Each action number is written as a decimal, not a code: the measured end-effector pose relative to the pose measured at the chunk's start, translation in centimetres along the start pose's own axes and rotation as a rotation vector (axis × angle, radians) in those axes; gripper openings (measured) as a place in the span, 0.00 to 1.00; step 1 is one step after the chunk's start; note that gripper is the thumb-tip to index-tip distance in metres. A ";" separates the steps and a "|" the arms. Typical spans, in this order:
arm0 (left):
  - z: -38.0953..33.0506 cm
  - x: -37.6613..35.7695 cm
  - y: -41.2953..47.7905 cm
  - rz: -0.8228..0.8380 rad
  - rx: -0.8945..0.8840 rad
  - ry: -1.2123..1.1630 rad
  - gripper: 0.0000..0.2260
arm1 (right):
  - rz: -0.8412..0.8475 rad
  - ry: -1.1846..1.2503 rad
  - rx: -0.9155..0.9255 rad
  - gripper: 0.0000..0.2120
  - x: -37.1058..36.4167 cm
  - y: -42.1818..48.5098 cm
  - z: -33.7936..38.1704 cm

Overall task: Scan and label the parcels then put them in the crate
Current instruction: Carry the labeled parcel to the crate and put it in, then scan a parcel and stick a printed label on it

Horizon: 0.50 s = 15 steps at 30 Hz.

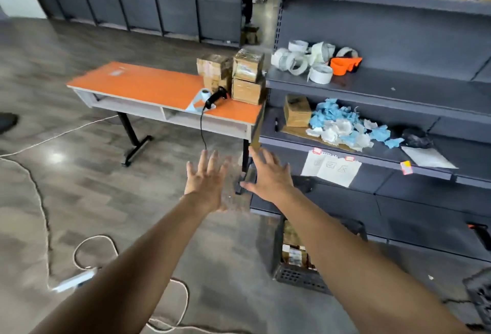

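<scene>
Okay, left hand (206, 182) and right hand (268, 174) are hovering outstretched, fingers spread wide, holding nothing; brown blur (235, 187) between them is possibly a parcel. Parcels (247, 76) are sitting stacked on the table (148, 86) at 12 o'clock, beside the scanner (216, 98). Crate (295, 276) is sitting at 4 o'clock.

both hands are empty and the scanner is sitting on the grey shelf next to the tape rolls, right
No. In the head view the left hand and right hand are empty, but the scanner sits on the orange table beside the parcels, not on the grey shelf by the tape rolls.
</scene>
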State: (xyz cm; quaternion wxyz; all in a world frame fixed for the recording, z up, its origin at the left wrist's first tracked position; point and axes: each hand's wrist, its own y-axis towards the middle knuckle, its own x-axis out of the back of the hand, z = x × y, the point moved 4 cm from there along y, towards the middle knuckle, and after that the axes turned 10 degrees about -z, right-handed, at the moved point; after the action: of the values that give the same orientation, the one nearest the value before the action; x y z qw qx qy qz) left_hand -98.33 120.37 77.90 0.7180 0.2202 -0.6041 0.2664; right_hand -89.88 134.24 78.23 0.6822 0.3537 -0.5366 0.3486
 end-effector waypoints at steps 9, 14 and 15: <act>16.5 0.5 -1.5 -0.011 0.174 -0.175 0.59 | -0.012 0.052 0.042 0.46 1.0 5.7 15.6; 21.7 1.1 1.1 -0.074 0.205 -0.225 0.59 | -0.028 -0.004 0.084 0.45 0.2 11.0 19.6; 22.8 1.0 2.1 -0.075 0.207 -0.225 0.60 | -0.024 -0.012 0.090 0.44 -0.3 12.3 20.2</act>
State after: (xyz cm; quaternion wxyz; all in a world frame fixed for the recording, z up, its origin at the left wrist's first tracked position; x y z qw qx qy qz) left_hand -116.63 107.52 82.80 0.6287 0.3437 -0.6416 0.2739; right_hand -110.27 123.13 82.79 0.6665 0.3927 -0.5201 0.3620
